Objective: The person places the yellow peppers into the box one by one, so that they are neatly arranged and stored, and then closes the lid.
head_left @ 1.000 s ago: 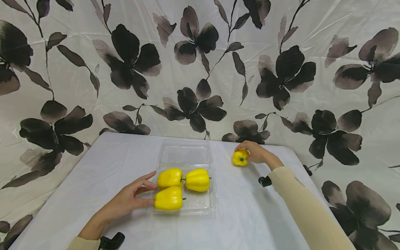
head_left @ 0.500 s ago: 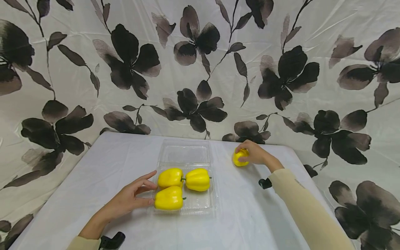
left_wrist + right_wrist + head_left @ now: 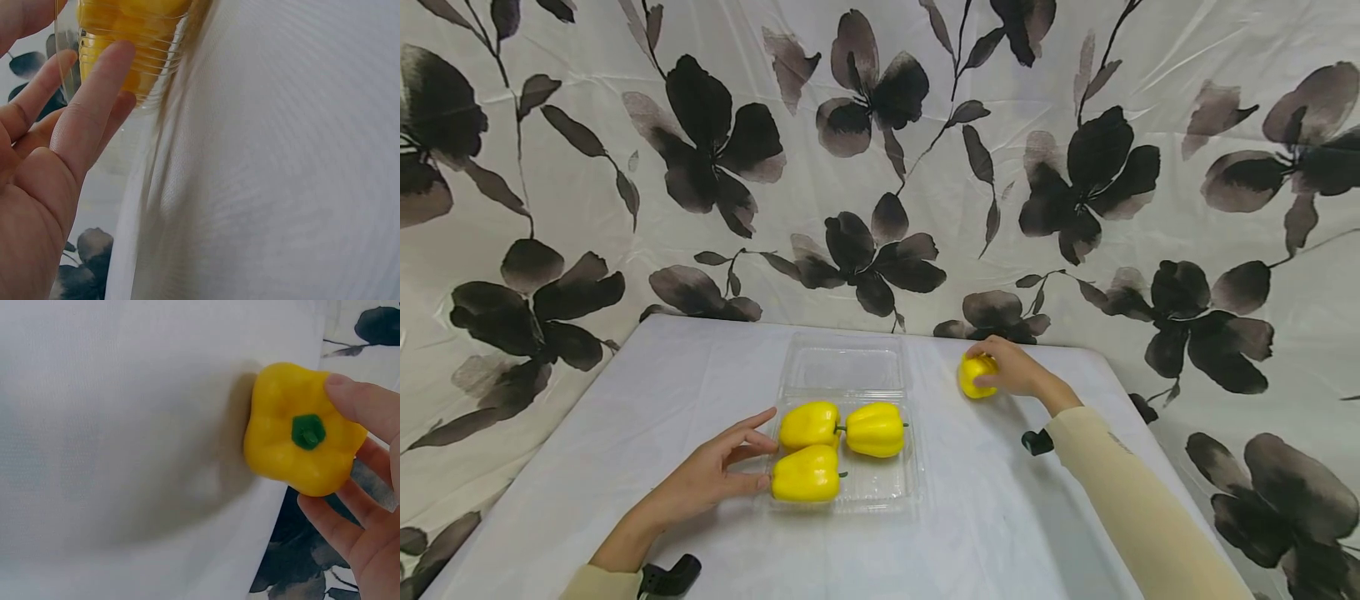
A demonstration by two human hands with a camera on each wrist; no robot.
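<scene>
My right hand (image 3: 1017, 368) grips a yellow bell pepper (image 3: 272, 440) on the far right of the table, thumb on one side and fingers on the other. In the right wrist view its green stem (image 3: 308, 432) faces the camera. My left hand (image 3: 698, 483) rests its extended fingers against the left wall of a clear plastic clamshell container (image 3: 880, 492), whose lid (image 3: 844, 369) lies folded back. Inside are three more bell peppers: one back left (image 3: 807, 425), one at the right (image 3: 875, 430) and one front left (image 3: 805, 475). The left wrist view shows them only through the ribbed wall.
A white cloth (image 3: 992, 517) covers the table. Behind it hangs a pale curtain with dark flowers (image 3: 857, 262). Black wrist cameras sit under the left wrist (image 3: 670, 577) and right wrist (image 3: 1036, 440). In the container's front right lies bare plastic beside the peppers.
The pepper in my right hand has turned, its stem no longer showing in the head view, and the right fingers have shifted around it. The left hand and the container stay put.
</scene>
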